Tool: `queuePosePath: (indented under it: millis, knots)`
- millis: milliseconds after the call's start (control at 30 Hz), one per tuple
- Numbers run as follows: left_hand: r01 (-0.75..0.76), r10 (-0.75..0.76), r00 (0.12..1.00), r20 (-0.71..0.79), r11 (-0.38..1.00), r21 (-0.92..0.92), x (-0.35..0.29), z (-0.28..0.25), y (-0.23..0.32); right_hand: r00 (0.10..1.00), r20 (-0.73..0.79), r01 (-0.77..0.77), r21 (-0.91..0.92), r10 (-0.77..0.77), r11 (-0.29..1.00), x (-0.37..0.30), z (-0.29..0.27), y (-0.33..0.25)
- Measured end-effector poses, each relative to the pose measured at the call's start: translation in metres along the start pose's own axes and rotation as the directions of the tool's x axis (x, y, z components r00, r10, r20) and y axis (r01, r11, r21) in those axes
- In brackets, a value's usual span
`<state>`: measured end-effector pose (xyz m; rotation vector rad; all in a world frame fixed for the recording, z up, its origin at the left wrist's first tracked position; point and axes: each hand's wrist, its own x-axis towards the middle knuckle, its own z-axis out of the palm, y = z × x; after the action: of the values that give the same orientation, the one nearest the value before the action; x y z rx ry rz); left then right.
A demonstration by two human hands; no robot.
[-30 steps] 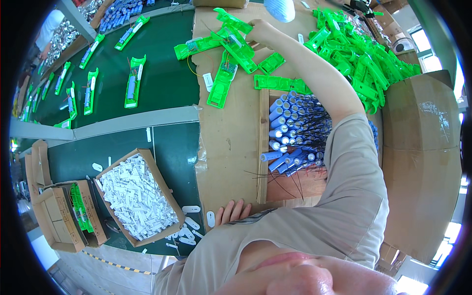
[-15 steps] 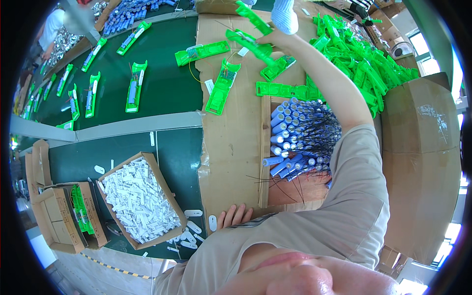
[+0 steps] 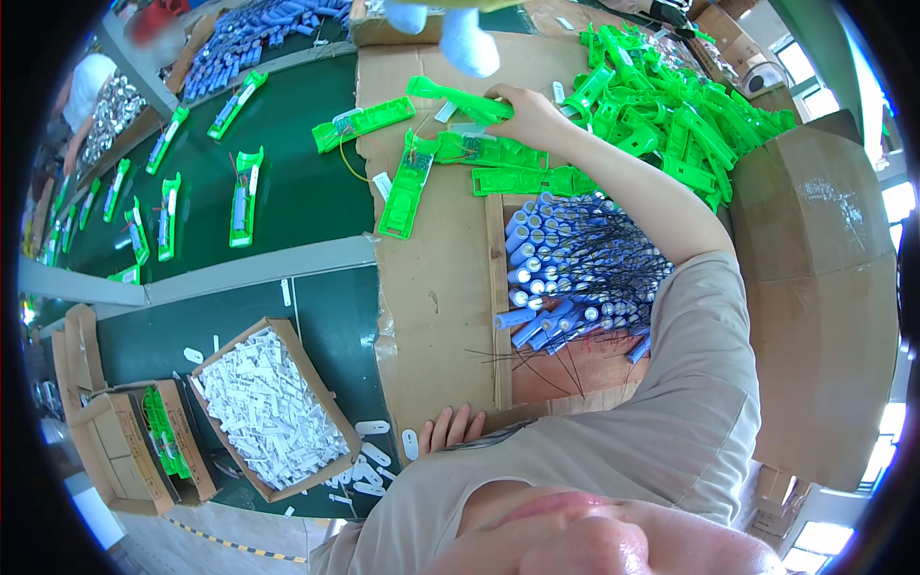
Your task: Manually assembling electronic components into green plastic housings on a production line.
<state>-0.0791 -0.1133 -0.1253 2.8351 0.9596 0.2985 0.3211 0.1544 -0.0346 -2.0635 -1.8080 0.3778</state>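
Observation:
My right hand (image 3: 525, 117) reaches to the far side of the cardboard sheet, its fingers closed on the end of a green plastic housing (image 3: 458, 98). Below that piece lies another green housing with a circuit board (image 3: 494, 151). Two more housings, a tilted one (image 3: 407, 187) and one with a yellow wire (image 3: 364, 125), rest to the left. My left hand (image 3: 453, 428) lies on the cardboard close to my body, fingers stretched out and holding nothing. Beside it is a small white oval plate (image 3: 410, 444).
Blue cylindrical cells (image 3: 546, 249) with black wires fill a tray in front of me. Green housings (image 3: 680, 115) are heaped at the far right. A box of white parts (image 3: 273, 407) stands left. Another person's gloved hand (image 3: 470, 43) hangs at the far edge. Fitted housings (image 3: 246, 196) line the green surface.
My right hand has come lower and nearer with one green housing; a second one seen by it before is no longer there. The gloved hand has shifted left. My left hand stays put.

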Motion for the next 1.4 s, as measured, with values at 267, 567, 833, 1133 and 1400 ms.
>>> queuePosePath:
  millis: [267, 567, 833, 1133, 1400]
  knots:
    - [-0.024, 0.031, 0.998, -0.064, 0.995, 0.102, -0.005, 0.019, -0.001, 0.999, 0.031, -0.002, -0.154, 0.007, 0.988, 0.013, 0.01, 0.028]
    - [-0.002, 0.005, 0.999, -0.039, 0.998, 0.068, -0.002, 0.009, 0.0, 0.997, 0.003, -0.071, -0.052, 0.072, 0.996, 0.007, -0.016, 0.045]
    - [0.032, -0.032, 0.998, -0.055, 0.999, -0.004, 0.001, 0.001, 0.003, 0.859, -0.258, -0.24, 0.561, 0.443, 0.792, -0.016, -0.139, 0.106]
    - [0.061, -0.062, 0.994, -0.088, 0.998, -0.012, 0.0, 0.004, 0.007, 0.861, -0.437, -0.499, -0.626, 0.26, 0.599, 0.018, -0.141, 0.096]
    - [0.072, -0.078, 0.992, -0.098, 0.995, -0.065, 0.003, 0.001, 0.005, 0.933, 0.094, 0.342, -0.528, -0.346, 0.777, 0.137, 0.076, -0.029]
